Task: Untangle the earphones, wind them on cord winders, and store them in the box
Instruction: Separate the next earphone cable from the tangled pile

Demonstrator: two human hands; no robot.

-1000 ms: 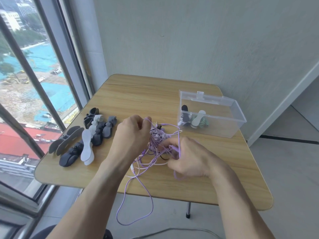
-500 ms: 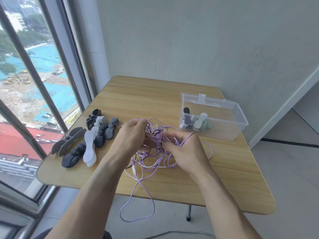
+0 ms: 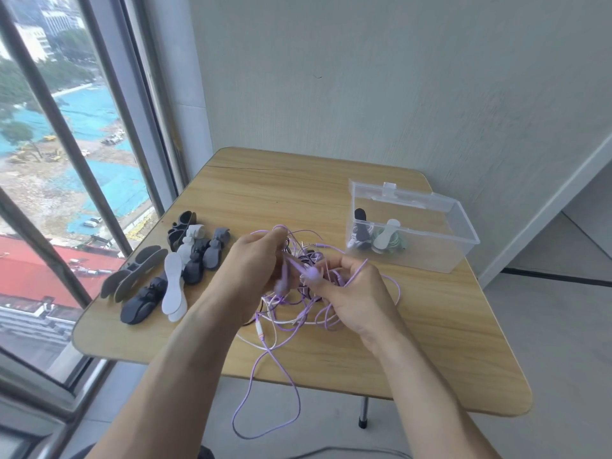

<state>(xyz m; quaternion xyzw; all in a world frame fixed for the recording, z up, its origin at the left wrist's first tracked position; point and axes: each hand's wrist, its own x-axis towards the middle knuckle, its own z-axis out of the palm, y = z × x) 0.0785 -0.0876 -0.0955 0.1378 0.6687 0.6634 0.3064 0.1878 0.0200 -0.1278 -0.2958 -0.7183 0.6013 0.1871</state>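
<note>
A tangle of purple, white and dark earphone cords (image 3: 299, 303) lies at the middle of the wooden table (image 3: 298, 200). My left hand (image 3: 255, 263) grips purple strands at the tangle's left side. My right hand (image 3: 356, 293) pinches a purple earbud and cord at its right side. One long purple loop (image 3: 261, 405) hangs over the table's near edge. Several grey, black and white cord winders (image 3: 172, 266) lie in a heap to the left. A clear plastic box (image 3: 457, 256) at the right holds two wound earphones.
A window with dark bars (image 3: 59, 134) runs along the table's left side. A grey wall stands behind the table. A table leg (image 3: 363, 414) shows below the near edge, and a cable lies on the floor.
Both hands have lifted slightly and drawn the purple strands apart, and a purple earbud now shows between them. The hanging loop has swung a little.
</note>
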